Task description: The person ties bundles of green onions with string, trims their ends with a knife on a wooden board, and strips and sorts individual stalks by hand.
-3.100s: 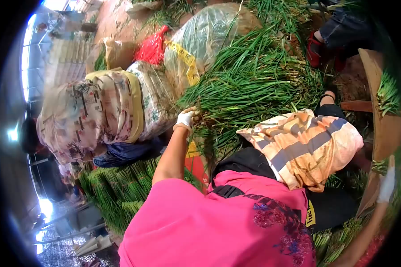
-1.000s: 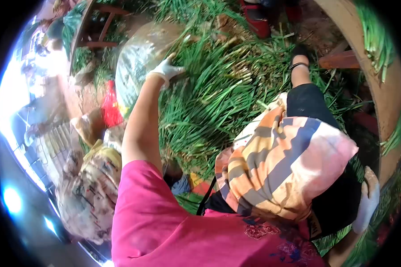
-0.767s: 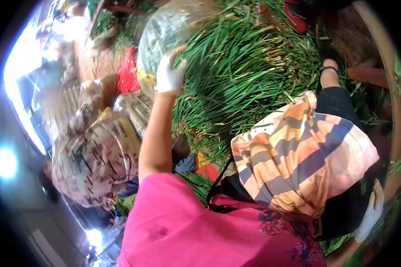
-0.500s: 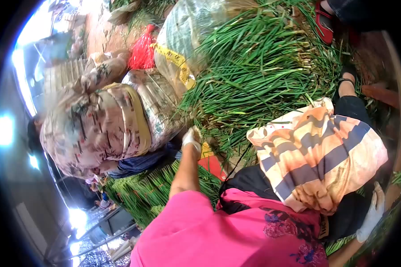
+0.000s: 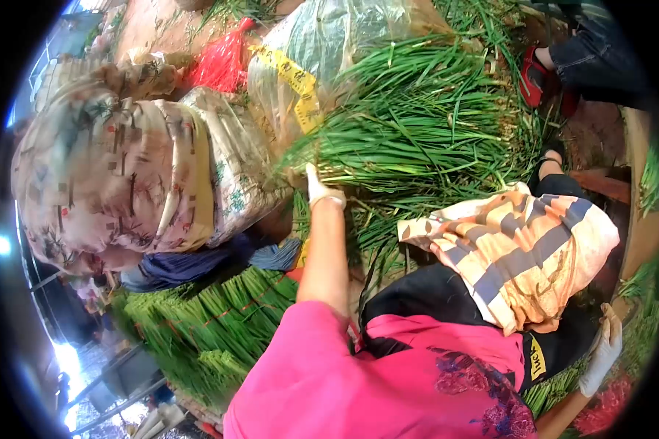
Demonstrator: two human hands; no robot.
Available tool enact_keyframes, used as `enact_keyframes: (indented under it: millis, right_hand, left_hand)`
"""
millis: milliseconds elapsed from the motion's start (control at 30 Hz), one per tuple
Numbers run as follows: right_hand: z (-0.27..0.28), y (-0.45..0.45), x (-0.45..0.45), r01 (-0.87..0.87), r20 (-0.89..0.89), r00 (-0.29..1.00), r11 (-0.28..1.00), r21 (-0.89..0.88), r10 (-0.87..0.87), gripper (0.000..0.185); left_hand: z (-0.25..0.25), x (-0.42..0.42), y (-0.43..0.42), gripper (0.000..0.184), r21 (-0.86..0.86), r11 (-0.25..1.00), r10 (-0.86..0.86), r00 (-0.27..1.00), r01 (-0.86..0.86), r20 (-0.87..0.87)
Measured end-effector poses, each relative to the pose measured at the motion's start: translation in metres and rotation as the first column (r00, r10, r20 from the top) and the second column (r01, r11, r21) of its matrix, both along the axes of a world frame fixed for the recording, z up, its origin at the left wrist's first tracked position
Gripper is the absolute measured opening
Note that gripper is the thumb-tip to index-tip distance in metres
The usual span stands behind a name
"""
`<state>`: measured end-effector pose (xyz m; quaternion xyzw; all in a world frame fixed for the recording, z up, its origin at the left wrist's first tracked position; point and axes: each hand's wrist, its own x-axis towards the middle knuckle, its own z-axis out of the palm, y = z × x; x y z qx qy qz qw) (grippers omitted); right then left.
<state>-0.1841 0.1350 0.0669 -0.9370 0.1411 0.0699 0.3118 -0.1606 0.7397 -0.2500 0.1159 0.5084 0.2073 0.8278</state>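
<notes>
My left hand (image 5: 322, 190), in a whitish glove, reaches to the lower left edge of a spread heap of long green leafy stalks (image 5: 425, 124) that look like chives. One finger is stretched out at the leaf tips; the other fingers are partly hidden, and no grip shows. Off to the right, my right hand (image 5: 602, 355), also gloved, is held low beside my black-clad leg, fingers stretched out and nothing visible in them. Over my knees lies an orange, cream and dark checked cloth (image 5: 520, 249).
Big flower-patterned cloth bundles (image 5: 117, 175) stand at left. Behind the heap are a clear plastic bag (image 5: 329, 51) with yellow tape and red strands (image 5: 223, 58). Tied green bunches (image 5: 220, 314) lie lower left. Another person's red shoe (image 5: 532, 77) shows upper right.
My left hand has moved forward to the leaves, and the leaf tips beside it have shifted left and blurred. My right hand stays low at the right. The view has turned slightly.
</notes>
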Motion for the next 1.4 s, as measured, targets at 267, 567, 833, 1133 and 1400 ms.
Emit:
enact_keyframes:
  millis: [267,567,833,1133,1400]
  right_hand:
    - [0.038,0.094,0.068,-0.287,0.141,0.947,0.957,-0.032,0.289,0.022]
    - [-0.054,0.316,0.13,-0.897,0.182,0.441,0.428,0.108,0.879,0.042]
    - [-0.146,0.455,0.129,-0.943,0.03,0.221,0.222,-0.249,0.975,0.09]
    - [-0.165,0.482,0.179,-0.871,-0.065,0.444,0.413,-0.266,0.894,0.025]
    - [-0.15,0.455,0.17,-0.866,0.088,0.471,0.479,-0.14,0.878,0.026]
  left_hand:
    - [-0.006,0.011,0.013,0.083,-0.066,0.993,-0.113,0.963,0.099,-0.244]
    - [0.038,-0.002,-0.004,0.06,0.089,0.984,-0.154,0.988,0.155,-0.021]
    - [0.094,0.014,-0.029,0.104,0.157,0.942,-0.303,0.953,0.298,0.013]
    - [0.112,0.026,-0.026,0.06,0.227,0.902,-0.401,0.907,0.366,0.13]
    - [0.002,-0.068,-0.055,0.041,-0.006,0.999,-0.038,0.969,0.037,-0.244]
